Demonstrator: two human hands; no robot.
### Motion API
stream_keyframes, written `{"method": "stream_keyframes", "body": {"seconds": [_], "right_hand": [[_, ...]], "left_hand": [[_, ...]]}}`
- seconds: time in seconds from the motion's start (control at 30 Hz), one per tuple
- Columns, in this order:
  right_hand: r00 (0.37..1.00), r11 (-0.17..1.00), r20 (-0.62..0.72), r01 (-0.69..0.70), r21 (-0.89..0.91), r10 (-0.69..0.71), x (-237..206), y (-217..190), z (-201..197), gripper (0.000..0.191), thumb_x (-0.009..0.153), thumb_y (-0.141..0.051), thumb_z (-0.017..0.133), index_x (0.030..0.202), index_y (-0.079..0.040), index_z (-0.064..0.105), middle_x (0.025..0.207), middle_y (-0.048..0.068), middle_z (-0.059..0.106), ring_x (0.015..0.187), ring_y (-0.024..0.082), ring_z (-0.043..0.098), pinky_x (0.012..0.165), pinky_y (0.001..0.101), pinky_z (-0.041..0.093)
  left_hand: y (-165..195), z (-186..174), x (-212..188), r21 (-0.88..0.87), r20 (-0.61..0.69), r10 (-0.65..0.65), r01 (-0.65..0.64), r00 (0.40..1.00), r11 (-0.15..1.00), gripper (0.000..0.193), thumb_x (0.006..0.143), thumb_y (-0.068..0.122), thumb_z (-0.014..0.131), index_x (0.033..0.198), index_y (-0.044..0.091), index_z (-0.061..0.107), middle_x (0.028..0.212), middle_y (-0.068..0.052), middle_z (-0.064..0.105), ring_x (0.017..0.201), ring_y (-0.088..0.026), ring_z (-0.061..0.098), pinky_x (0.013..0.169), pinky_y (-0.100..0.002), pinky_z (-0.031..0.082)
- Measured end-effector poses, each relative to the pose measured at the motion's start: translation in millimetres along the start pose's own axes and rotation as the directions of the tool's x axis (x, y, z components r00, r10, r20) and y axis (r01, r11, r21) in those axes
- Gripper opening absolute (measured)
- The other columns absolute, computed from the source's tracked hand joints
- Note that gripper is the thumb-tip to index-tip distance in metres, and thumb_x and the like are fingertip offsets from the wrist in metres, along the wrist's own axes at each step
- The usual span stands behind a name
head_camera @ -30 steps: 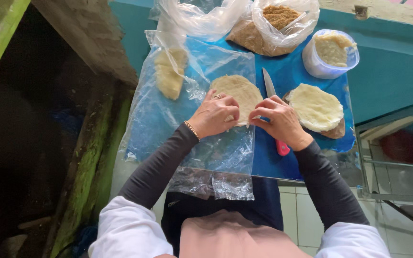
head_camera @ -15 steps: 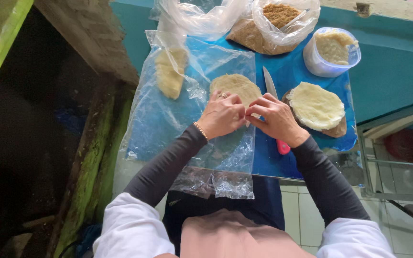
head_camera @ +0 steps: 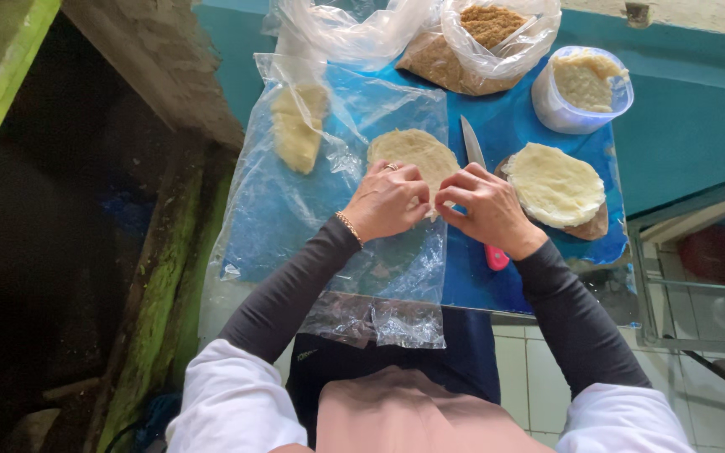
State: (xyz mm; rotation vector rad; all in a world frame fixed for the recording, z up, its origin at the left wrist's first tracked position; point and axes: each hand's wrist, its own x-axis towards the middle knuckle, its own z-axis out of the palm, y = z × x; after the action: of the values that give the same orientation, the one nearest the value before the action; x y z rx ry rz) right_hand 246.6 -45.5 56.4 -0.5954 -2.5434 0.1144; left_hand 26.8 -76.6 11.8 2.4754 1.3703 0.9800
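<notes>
Blue counter [head_camera: 547, 277] under clear plastic sheet [head_camera: 295, 218]. Left hand [head_camera: 389, 201] and right hand [head_camera: 484, 208], fingers pinched shut on near edge of flat dough round [head_camera: 413, 153] (folding step, likely); knife [head_camera: 473, 147] just beyond right fingers. Next: even pressure.

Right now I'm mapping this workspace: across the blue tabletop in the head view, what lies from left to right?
Dough lump under plastic → flat dough round at both hands → knife → stacked dough rounds.

Knife [head_camera: 473, 151] just beside dough round [head_camera: 417, 155]
</notes>
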Motion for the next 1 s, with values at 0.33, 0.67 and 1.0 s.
{"method": "stream_keyframes", "body": {"seconds": [0.33, 0.67, 1.0], "right_hand": [[0.999, 1.0, 0.034, -0.015, 0.017, 0.014, -1, -2, -4, 0.015, 0.083, -0.022, 0.081, 0.088, -0.013, 0.072, 0.096, 0.001, 0.067, 0.093, 0.025, 0.064, 0.078, 0.0384, 0.055], [0.999, 1.0, 0.043, 0.006, -0.006, -0.006, 6, 5, -6, 0.013, 0.084, -0.016, 0.079, 0.096, -0.015, 0.075, 0.1, 0.0, 0.068, 0.096, 0.024, 0.064, 0.08, 0.0381, 0.054], [0.998, 0.999, -0.061, -0.005, -0.048, 0.002, -1, -5, -7, 0.02, 0.082, -0.018, 0.082, 0.101, -0.017, 0.075, 0.104, 0.002, 0.067, 0.097, 0.024, 0.064, 0.079, 0.0379, 0.055]], "left_hand": [[2, 9, 2, 0.048, 0.025, 0.019, -0.02, 1.0, 0.999, 0.008, 0.083, 0.026, 0.072, 0.083, 0.018, 0.071, 0.089, -0.005, 0.063, 0.093, -0.027, 0.066, 0.087, -0.045, 0.045], [3, 7, 6, -0.063, 0.074, -0.135, 0.14, 0.988, 0.988, 0.016, 0.082, 0.034, 0.074, 0.082, 0.017, 0.075, 0.087, -0.004, 0.068, 0.093, -0.027, 0.067, 0.085, -0.046, 0.045], [-15, 10, 18, -0.257, 0.192, -0.299, 0.342, 0.935, 0.904, 0.019, 0.08, 0.027, 0.07, 0.087, 0.012, 0.078, 0.085, -0.009, 0.076, 0.082, -0.027, 0.075, 0.075, -0.04, 0.056]]}}
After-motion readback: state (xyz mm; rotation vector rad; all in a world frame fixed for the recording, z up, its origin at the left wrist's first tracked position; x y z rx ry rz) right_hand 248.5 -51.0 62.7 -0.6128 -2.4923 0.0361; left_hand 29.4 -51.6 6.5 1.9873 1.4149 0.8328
